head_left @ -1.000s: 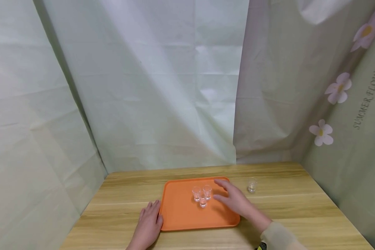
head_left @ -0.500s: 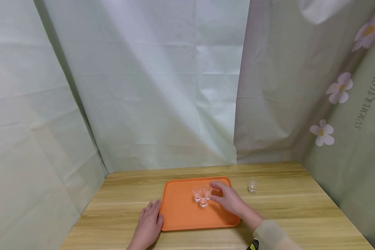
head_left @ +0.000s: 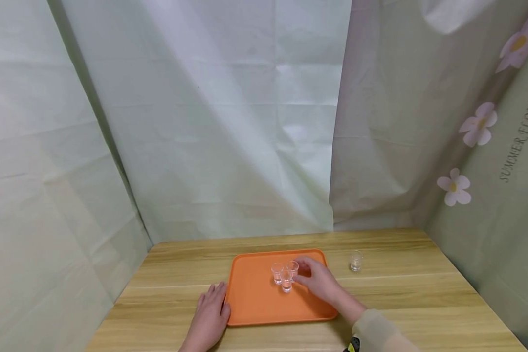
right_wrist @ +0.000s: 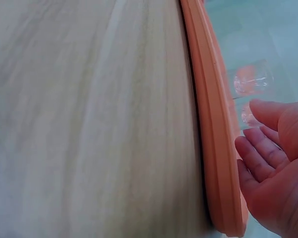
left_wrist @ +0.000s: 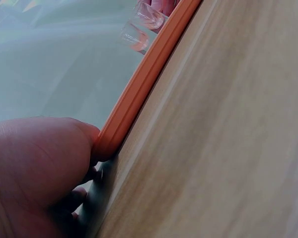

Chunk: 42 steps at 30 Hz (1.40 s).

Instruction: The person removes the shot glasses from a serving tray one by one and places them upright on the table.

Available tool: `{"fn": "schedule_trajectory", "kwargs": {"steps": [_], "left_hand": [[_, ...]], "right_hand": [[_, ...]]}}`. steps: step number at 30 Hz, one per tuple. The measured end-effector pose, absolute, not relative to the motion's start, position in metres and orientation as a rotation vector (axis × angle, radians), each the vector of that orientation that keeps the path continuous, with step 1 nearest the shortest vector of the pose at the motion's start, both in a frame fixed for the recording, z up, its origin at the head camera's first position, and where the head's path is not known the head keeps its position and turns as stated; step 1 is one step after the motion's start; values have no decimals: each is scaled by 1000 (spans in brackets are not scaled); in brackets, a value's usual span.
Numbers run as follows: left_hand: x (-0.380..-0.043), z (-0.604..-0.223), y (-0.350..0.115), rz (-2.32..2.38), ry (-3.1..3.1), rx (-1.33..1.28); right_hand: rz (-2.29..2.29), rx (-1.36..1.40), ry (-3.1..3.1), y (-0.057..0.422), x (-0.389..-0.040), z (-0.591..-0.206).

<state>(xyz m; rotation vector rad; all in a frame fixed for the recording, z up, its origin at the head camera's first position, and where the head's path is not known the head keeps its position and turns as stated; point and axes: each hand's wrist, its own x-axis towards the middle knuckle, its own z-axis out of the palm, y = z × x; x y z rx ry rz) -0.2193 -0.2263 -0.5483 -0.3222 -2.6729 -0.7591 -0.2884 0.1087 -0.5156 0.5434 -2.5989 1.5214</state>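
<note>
Three small clear shot glasses stand close together on an orange tray (head_left: 251, 303). The front glass (head_left: 286, 283) and the left glass (head_left: 277, 274) are untouched by fingers. Around the back right glass (head_left: 293, 268) my right hand (head_left: 319, 281) curls its thumb and index finger, pinching it from the right. The right wrist view shows the thumb (right_wrist: 268, 113) against a glass, its other fingers lower, near the tray rim. My left hand (head_left: 209, 313) rests flat beside the tray's left front corner; its thumb touches the rim, as the left wrist view shows too.
A further shot glass (head_left: 355, 261) stands on the wooden table (head_left: 405, 288), right of the tray. Pale green cloth (head_left: 229, 146) hangs behind the table and on both sides, with printed flowers on the right.
My right hand has moved left over the tray to the back right glass, and its thumb and fingers have closed in around it. The left hand stays where it was.
</note>
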Motion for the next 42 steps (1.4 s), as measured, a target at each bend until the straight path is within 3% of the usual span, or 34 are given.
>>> {"fn": "schedule_trajectory", "kwargs": {"steps": [18,42], "left_hand": [[-219,-536,-223,-763,-2816,-256],[-218,-534,-223,-765,-2808,-266]], "right_hand": [[1487,569,-2582,105,-292,-518],[1471,374,-2563,131,-271,-500]]}}
